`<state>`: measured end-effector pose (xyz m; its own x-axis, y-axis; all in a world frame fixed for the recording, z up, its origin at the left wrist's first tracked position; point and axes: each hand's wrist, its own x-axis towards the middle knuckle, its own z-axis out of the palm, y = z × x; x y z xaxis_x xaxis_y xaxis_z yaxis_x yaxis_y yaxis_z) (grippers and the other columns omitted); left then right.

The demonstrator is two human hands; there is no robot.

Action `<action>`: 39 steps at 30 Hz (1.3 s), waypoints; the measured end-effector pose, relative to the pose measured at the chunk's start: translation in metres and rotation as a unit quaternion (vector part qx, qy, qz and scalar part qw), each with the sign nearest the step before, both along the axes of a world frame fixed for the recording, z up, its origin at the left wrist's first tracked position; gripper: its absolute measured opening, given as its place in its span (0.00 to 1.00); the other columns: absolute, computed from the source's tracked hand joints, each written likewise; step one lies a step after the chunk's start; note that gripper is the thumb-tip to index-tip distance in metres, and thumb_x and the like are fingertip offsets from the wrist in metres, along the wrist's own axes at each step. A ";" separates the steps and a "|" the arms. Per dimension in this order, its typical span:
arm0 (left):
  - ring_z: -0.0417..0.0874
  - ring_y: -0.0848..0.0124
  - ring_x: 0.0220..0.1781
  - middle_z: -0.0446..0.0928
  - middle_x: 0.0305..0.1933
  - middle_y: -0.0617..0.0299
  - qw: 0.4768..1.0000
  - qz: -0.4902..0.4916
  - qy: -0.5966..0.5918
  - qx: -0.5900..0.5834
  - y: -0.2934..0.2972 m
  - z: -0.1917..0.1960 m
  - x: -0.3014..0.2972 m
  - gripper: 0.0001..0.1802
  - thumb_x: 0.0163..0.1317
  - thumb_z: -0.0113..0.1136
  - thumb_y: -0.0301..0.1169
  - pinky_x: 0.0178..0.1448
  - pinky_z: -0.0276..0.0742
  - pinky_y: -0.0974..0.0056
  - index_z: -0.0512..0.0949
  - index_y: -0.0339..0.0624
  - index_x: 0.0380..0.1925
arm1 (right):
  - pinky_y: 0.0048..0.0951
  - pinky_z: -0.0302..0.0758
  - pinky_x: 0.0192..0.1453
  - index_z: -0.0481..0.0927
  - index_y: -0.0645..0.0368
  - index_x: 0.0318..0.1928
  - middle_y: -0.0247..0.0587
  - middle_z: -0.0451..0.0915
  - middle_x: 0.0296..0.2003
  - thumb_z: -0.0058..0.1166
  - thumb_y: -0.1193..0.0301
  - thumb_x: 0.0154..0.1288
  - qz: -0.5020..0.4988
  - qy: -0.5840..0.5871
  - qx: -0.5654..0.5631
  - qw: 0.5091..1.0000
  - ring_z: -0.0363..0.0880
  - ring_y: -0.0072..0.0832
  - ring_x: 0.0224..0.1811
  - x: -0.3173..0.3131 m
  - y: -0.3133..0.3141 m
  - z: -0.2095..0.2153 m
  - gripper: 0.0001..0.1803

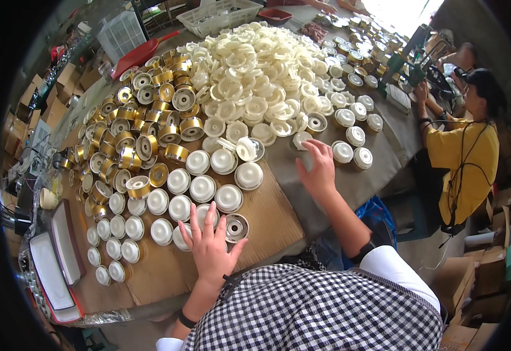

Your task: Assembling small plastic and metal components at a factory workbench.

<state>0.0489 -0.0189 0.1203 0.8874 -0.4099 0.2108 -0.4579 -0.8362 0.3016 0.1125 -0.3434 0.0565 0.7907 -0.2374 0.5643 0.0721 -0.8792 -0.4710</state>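
My left hand [210, 254] lies with spread fingers over the near row of white-capped round pieces [202, 189]. By its thumb is an uncapped metal cup [236, 227], its hollow inside facing up. My right hand [318, 171] is farther out, past the cardboard's right side, fingers extended and thumb apart. Its fingertips are at a white-topped round piece [302, 140]; whether they touch it I cannot tell. Beyond both hands rises a big heap of cream plastic caps [249, 76]. Gold-sided metal cups [144, 146] are piled left of it.
A cardboard sheet [267, 219] covers the near table. Several capped pieces [355, 136] stand on the grey cover at right. A red scoop [138, 57] and a white basket [217, 17] are at the back. At right, a person in a yellow shirt [463, 155] works by a green press [404, 61].
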 end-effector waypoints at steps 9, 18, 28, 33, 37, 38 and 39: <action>0.49 0.48 0.86 0.67 0.77 0.58 0.993 -0.114 0.001 0.002 -0.027 -0.003 0.003 0.37 0.50 0.76 0.55 0.83 0.35 0.29 0.85 0.36 0.51 | 0.45 0.75 0.62 0.77 0.60 0.55 0.48 0.79 0.51 0.71 0.65 0.58 -0.054 0.054 0.015 0.997 0.78 0.47 0.55 0.037 -0.011 -0.025 0.27; 0.51 0.47 0.85 0.68 0.76 0.57 0.997 -0.073 -0.002 -0.011 -0.044 -0.004 0.016 0.38 0.51 0.76 0.55 0.83 0.36 0.30 0.83 0.39 0.55 | 0.33 0.79 0.53 0.78 0.61 0.56 0.41 0.83 0.43 0.76 0.66 0.53 0.020 0.045 0.331 0.942 0.82 0.30 0.46 -0.009 0.026 -0.004 0.31; 0.51 0.48 0.85 0.67 0.77 0.55 1.000 -0.009 -0.002 0.003 -0.024 0.002 0.014 0.53 0.46 0.78 0.56 0.84 0.37 0.31 0.71 0.41 0.71 | 0.39 0.79 0.55 0.82 0.60 0.56 0.46 0.81 0.46 0.76 0.66 0.49 0.264 0.072 0.181 0.945 0.78 0.41 0.48 -0.072 0.087 0.039 0.32; 0.51 0.47 0.85 0.65 0.78 0.55 1.000 -0.008 0.015 0.008 -0.021 0.002 0.014 0.54 0.43 0.82 0.50 0.84 0.39 0.32 0.71 0.47 0.72 | 0.42 0.79 0.54 0.83 0.57 0.55 0.46 0.81 0.47 0.76 0.65 0.46 0.252 0.069 0.133 0.956 0.77 0.44 0.49 -0.071 0.097 0.030 0.32; 0.51 0.47 0.85 0.65 0.78 0.55 1.000 -0.011 0.024 0.005 -0.022 0.001 0.014 0.54 0.40 0.84 0.46 0.85 0.40 0.33 0.71 0.50 0.72 | 0.42 0.80 0.53 0.83 0.56 0.55 0.45 0.80 0.48 0.75 0.65 0.47 0.253 0.059 0.119 0.958 0.77 0.45 0.49 -0.070 0.098 0.023 0.31; 0.51 0.47 0.85 0.65 0.78 0.55 1.000 -0.012 0.025 0.006 -0.022 0.001 0.014 0.54 0.40 0.84 0.46 0.85 0.40 0.33 0.71 0.51 0.72 | 0.42 0.80 0.54 0.83 0.55 0.54 0.45 0.80 0.48 0.75 0.65 0.47 0.253 0.053 0.127 0.958 0.77 0.45 0.49 -0.070 0.098 0.023 0.31; 0.51 0.47 0.85 0.65 0.78 0.55 1.000 -0.013 0.026 0.005 -0.023 0.000 0.014 0.54 0.40 0.84 0.46 0.85 0.40 0.33 0.71 0.51 0.72 | 0.42 0.80 0.54 0.83 0.55 0.54 0.45 0.80 0.48 0.75 0.65 0.47 0.251 0.055 0.121 0.959 0.77 0.45 0.49 -0.070 0.097 0.022 0.31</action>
<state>0.0628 -0.0415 0.1208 0.8861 -0.4348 0.1607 -0.4635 -0.8275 0.3169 0.0425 -0.2460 0.0785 0.8916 0.0753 0.4466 0.3950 -0.6116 -0.6855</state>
